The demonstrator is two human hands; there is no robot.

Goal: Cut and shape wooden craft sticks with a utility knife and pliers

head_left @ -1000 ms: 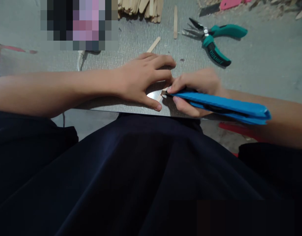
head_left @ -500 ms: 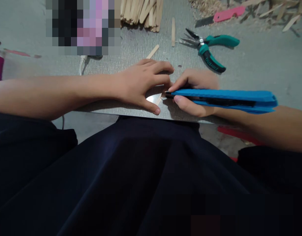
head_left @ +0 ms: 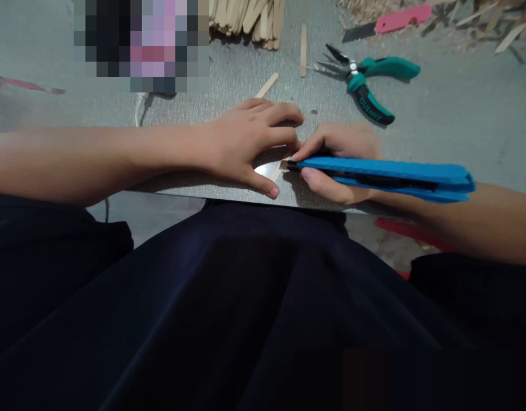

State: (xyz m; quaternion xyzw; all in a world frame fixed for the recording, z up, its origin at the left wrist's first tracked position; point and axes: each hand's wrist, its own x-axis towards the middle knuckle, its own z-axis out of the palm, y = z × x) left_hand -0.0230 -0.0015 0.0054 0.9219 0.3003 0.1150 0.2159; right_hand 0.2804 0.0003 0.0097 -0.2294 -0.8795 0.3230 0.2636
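Observation:
My left hand rests at the table's near edge, thumb and fingertips bent down on a thin wooden craft stick. The stick lies slanted between thumb and forefinger; its upper part is mostly hidden by the fingers. In my right hand is a blue utility knife, pinched near its front end with the handle pointing right. Its short blade touches or nearly touches the stick. Another craft stick pokes out beyond my left hand, and one more stick lies further back.
Green-handled needle-nose pliers lie spread at the right. Behind are a pile of craft sticks, a pink-handled blade tool and wood shavings. A white cable runs from a blurred-out item at the back left.
The knife's rear end has swung slightly down and left, while its tip stays at the stick. My left hand keeps its place. The whole view has shifted a little.

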